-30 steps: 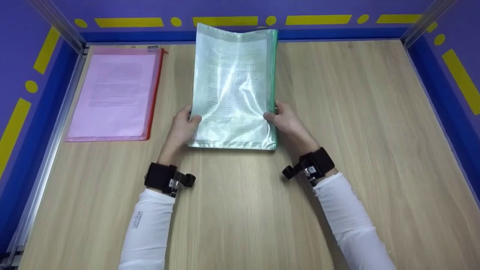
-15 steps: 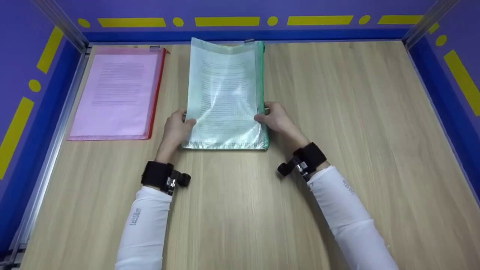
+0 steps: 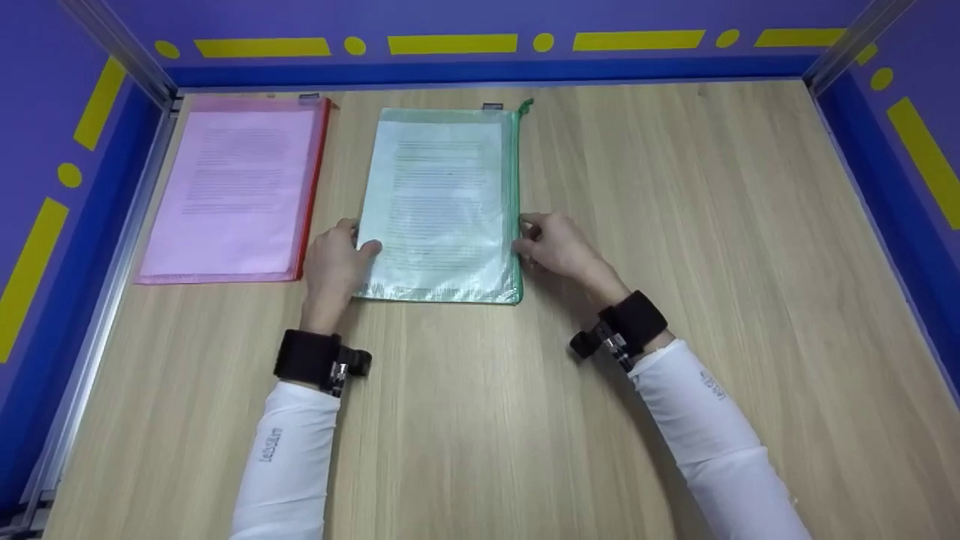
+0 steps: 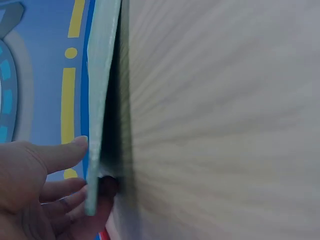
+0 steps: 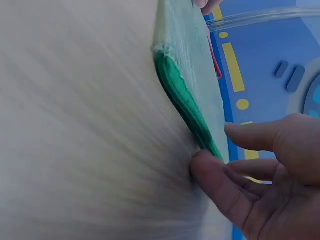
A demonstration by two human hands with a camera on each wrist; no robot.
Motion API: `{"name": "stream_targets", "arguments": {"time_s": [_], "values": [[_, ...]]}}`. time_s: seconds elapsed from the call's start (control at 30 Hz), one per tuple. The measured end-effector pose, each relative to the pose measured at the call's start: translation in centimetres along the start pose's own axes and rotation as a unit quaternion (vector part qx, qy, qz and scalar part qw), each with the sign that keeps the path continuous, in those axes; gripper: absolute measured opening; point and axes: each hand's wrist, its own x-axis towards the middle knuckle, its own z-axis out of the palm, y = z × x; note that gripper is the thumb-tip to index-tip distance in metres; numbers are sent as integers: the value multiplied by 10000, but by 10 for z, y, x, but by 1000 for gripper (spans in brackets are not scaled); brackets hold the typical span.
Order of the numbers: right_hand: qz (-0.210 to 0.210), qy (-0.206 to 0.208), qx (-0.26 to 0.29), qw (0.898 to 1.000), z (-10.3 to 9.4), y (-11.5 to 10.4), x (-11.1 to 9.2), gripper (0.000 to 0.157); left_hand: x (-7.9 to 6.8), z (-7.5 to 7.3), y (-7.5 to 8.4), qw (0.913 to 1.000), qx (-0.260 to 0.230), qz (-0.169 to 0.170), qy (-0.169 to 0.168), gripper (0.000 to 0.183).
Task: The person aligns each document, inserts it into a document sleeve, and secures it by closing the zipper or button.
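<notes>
A translucent green zip folder (image 3: 439, 202) with printed sheets inside lies in the middle of the head view, its green zip edge on the right. My left hand (image 3: 334, 266) holds its left edge near the bottom corner, thumb on top. In the left wrist view, the fingers (image 4: 102, 205) reach beneath the edge, and a dark gap shows between folder and table. My right hand (image 3: 559, 244) pinches the zip side lower down. In the right wrist view, its thumb is over the top face and the index finger (image 5: 215, 172) meets the green zip edge (image 5: 182, 100) from below.
A pink zip folder (image 3: 232, 187) with a red zip edge and printed paper lies to the left, close to my left hand. The wooden table (image 3: 697, 262) is bounded by blue-purple panels (image 3: 630, 60) with yellow marks at the back and sides.
The green folder has come down toward the table and shifted left and nearer to me. Its raised, bowed far end now lies flatter. Both hands have gone along, keeping to its sides.
</notes>
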Motion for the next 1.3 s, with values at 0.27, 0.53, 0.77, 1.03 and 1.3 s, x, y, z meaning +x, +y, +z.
{"name": "stream_targets", "arguments": {"time_s": [0.27,0.53,0.77,1.03,1.3], "values": [[-930,-326,-1603,9821,5,-5,-21,63,-21,3,19,9906,830,825,-711,55],[-1131,-200,-2253,9675,15,-4,-21,52,-40,21,34,9729,1319,1420,-1259,54],[-978,-169,-2359,9667,22,-12,-12,53,-38,18,25,9727,1532,1322,-1134,55],[-888,-172,-2433,9657,30,-22,-1,55,-31,9,15,9771,1355,1133,-1183,57],[-826,-208,-2501,9645,36,-32,7,54,-23,4,6,9807,1174,948,-1246,58]]}}
